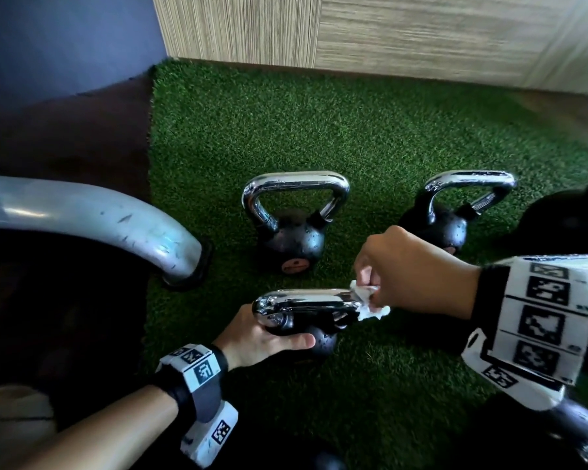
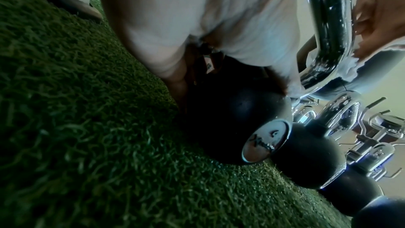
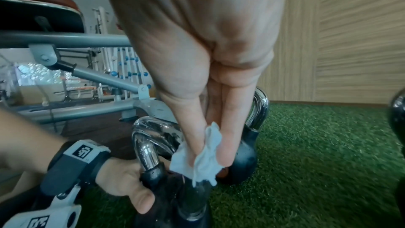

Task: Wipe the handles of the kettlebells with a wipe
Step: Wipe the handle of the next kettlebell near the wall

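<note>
Green artificial turf floor [image 1: 370, 130] here. The left hand [image 1: 255, 340] grips the near black iron kettlebell [image 1: 316, 340], while the right hand's [image 1: 418, 269] fingers pinch a crumpled white wipe [image 1: 367, 300] against its chrome handle [image 1: 306, 300].

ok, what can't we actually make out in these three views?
- Head view: the left hand and chrome handle cover much of the near kettlebell; how the fingers lie underneath is hidden.
- Head view: the right edge cuts off a dark kettlebell.
- Left wrist view: the round label is too blurred to read.
- Right wrist view: the right hand and wipe hide the handle where they meet it.
</note>
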The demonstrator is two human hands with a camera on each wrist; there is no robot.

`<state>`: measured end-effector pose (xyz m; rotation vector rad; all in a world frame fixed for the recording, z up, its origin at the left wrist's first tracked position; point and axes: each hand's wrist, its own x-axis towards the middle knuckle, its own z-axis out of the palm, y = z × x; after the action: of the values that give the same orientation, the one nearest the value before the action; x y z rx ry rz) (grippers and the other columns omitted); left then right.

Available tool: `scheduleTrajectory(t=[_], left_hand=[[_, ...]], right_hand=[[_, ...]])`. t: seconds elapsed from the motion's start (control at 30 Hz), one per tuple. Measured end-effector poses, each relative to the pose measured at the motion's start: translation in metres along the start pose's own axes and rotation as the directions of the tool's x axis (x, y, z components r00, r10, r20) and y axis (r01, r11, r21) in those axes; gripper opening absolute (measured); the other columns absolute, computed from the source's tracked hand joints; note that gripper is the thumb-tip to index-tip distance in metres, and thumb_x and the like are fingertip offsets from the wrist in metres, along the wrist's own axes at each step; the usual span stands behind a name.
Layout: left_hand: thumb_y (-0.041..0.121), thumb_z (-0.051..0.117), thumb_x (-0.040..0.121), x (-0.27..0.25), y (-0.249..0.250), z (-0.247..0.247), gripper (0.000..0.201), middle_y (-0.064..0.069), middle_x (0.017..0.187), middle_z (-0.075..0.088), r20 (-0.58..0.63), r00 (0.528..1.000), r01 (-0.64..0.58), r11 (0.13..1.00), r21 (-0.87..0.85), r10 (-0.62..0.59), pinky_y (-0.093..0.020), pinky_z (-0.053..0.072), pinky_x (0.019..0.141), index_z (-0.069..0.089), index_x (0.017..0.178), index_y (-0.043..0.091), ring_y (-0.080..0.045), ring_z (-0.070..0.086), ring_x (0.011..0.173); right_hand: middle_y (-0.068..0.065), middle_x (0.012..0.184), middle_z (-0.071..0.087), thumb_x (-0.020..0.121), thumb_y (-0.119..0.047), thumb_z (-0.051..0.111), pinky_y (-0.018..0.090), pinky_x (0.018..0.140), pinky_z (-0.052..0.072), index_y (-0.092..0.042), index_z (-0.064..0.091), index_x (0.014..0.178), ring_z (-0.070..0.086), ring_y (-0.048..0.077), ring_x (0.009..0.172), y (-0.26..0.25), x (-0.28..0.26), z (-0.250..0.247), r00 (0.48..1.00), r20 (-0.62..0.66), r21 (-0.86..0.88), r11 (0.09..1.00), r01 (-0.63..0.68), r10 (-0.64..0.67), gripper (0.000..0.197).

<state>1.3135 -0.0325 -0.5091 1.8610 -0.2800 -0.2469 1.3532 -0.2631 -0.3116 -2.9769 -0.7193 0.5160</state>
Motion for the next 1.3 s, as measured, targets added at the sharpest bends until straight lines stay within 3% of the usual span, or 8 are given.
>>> scheduleTrajectory(t=[0.3, 0.43, 0.57, 0.73, 0.83, 0.93, 1.17, 1.3], left_hand=[[0.05, 0.091, 0.072, -0.004, 0.007, 0.0, 0.061, 0.018, 0.13, 0.07, -0.002, 1.0, -0.001, 1.0, 0.009, 0.001, -0.037, 0.046, 0.114, 0.07, 0.128, 0.034, -0.004, 0.062, 0.127], [0.045, 0.092, 0.072, -0.006, 0.009, 0.002, 0.057, 0.021, 0.126, 0.071, -0.034, 0.999, -0.007, 0.999, 0.034, 0.008, -0.031, 0.046, 0.113, 0.072, 0.124, 0.035, 0.001, 0.063, 0.123], [0.059, 0.091, 0.065, -0.007, 0.012, 0.0, 0.066, 0.025, 0.125, 0.07, 0.011, 0.993, 0.116, 0.987, 0.116, -0.118, -0.028, 0.045, 0.113, 0.07, 0.124, 0.041, 0.006, 0.06, 0.123], [0.014, 0.085, 0.071, -0.011, 0.022, -0.053, 0.06, 0.019, 0.116, 0.072, 0.186, 0.943, 0.191, 0.908, 0.373, -0.275, -0.015, 0.048, 0.095, 0.065, 0.108, 0.056, -0.002, 0.067, 0.11], [-0.013, 0.07, 0.086, -0.017, 0.051, -0.089, 0.056, 0.004, 0.11, 0.078, -0.109, 0.961, 0.262, 0.962, 0.073, -0.254, -0.021, 0.056, 0.083, 0.073, 0.109, 0.038, -0.023, 0.074, 0.108], [0.004, 0.07, 0.092, -0.021, 0.103, -0.1, 0.025, -0.012, 0.105, 0.077, -0.284, 0.947, 0.111, 0.984, -0.142, -0.148, -0.021, 0.061, 0.076, 0.076, 0.11, 0.021, -0.022, 0.074, 0.095], [0.035, 0.06, 0.087, -0.033, 0.173, -0.058, 0.038, -0.007, 0.091, 0.076, -0.006, 0.98, 0.176, 0.873, -0.455, -0.2, -0.031, 0.064, 0.082, 0.079, 0.108, 0.01, -0.015, 0.072, 0.09], [0.029, 0.063, 0.087, -0.037, 0.17, -0.047, 0.036, -0.015, 0.113, 0.077, -0.009, 0.969, 0.199, 0.806, -0.557, -0.246, -0.029, 0.064, 0.082, 0.079, 0.112, 0.009, -0.019, 0.076, 0.098]], right_hand=[[-0.001, 0.069, 0.073, 0.057, -0.024, 0.097, 0.016, 0.051, 0.041, -0.032, 0.074, 0.066, 0.056, 0.002, 0.059, 0.029, 0.022, 0.04, 0.983, 0.171, 0.289, 0.95, -0.116, 0.067, 0.026], [0.0, 0.068, 0.074, 0.06, -0.017, 0.097, 0.024, 0.06, 0.054, -0.035, 0.071, 0.053, 0.062, 0.007, 0.063, 0.028, 0.026, 0.049, 0.978, 0.202, 0.404, 0.905, -0.132, 0.052, 0.033], [0.006, 0.074, 0.078, 0.073, 0.004, 0.08, 0.026, 0.058, 0.06, -0.019, 0.077, 0.069, 0.074, 0.016, 0.068, 0.033, 0.025, 0.061, 0.98, 0.172, 0.45, 0.877, -0.17, 0.102, 0.023], [-0.012, 0.06, 0.07, 0.062, -0.019, 0.096, 0.012, 0.052, 0.045, -0.025, 0.079, 0.075, 0.062, 0.0, 0.058, 0.047, 0.012, 0.02, 0.963, 0.27, 0.294, 0.95, -0.109, 0.027, 0.022], [-0.01, 0.068, 0.074, 0.063, -0.03, 0.095, 0.016, 0.057, 0.044, -0.031, 0.079, 0.08, 0.06, -0.001, 0.058, 0.039, 0.001, -0.014, 0.992, 0.109, 0.288, 0.957, 0.033, -0.067, 0.023], [-0.015, 0.076, 0.076, 0.065, -0.031, 0.094, 0.018, 0.064, 0.052, -0.028, 0.079, 0.085, 0.069, 0.002, 0.066, 0.013, -0.009, -0.034, 0.985, -0.099, 0.442, 0.881, 0.169, -0.139, 0.025], [-0.013, 0.068, 0.069, 0.062, -0.02, 0.096, 0.006, 0.053, 0.04, -0.021, 0.072, 0.081, 0.057, -0.006, 0.056, -0.042, -0.018, -0.029, 0.902, -0.373, 0.541, 0.738, 0.403, -0.219, 0.031], [-0.012, 0.063, 0.062, 0.068, -0.019, 0.092, 0.008, 0.053, 0.038, -0.021, 0.064, 0.078, 0.055, -0.001, 0.057, -0.048, -0.014, -0.016, 0.842, -0.508, 0.479, 0.753, 0.452, -0.183, 0.03]])
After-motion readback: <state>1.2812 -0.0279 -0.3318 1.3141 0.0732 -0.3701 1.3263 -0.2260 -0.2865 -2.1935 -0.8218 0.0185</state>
